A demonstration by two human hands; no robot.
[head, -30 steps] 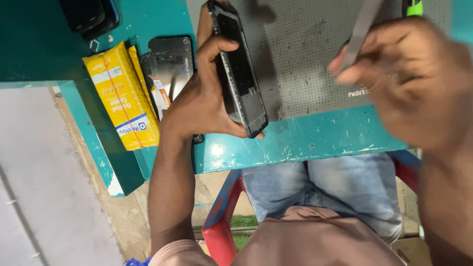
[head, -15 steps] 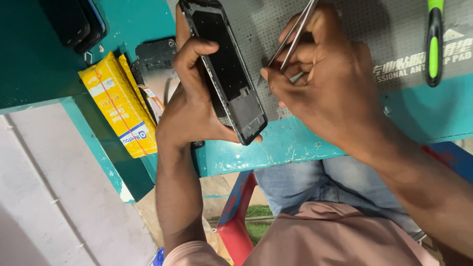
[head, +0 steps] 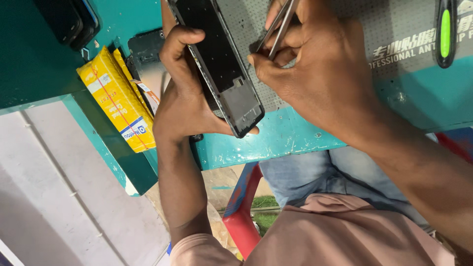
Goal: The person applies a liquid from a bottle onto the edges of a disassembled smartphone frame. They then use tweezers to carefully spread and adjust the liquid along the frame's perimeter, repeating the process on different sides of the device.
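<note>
My left hand [head: 185, 93] grips an opened black smartphone [head: 219, 64], holding it tilted on edge above the grey perforated work mat [head: 394, 29]. The phone's dark inner side faces right, toward the other hand. My right hand [head: 320, 69] pinches metal tweezers [head: 277, 27], whose tips point down at the phone's right edge. Whether the tips touch the phone cannot be made out.
A yellow packet [head: 116, 98] lies on the teal table [head: 295, 138] at the left, next to a dark phone part [head: 145, 54]. Two black phones [head: 69, 19] sit at the top left. A green-handled screwdriver [head: 446, 32] rests on the mat at the right. A red chair [head: 241, 216] shows below.
My right hand has come from the far right over to the phone with the tweezers. The left hand has kept hold of the phone, tilting it slightly.
</note>
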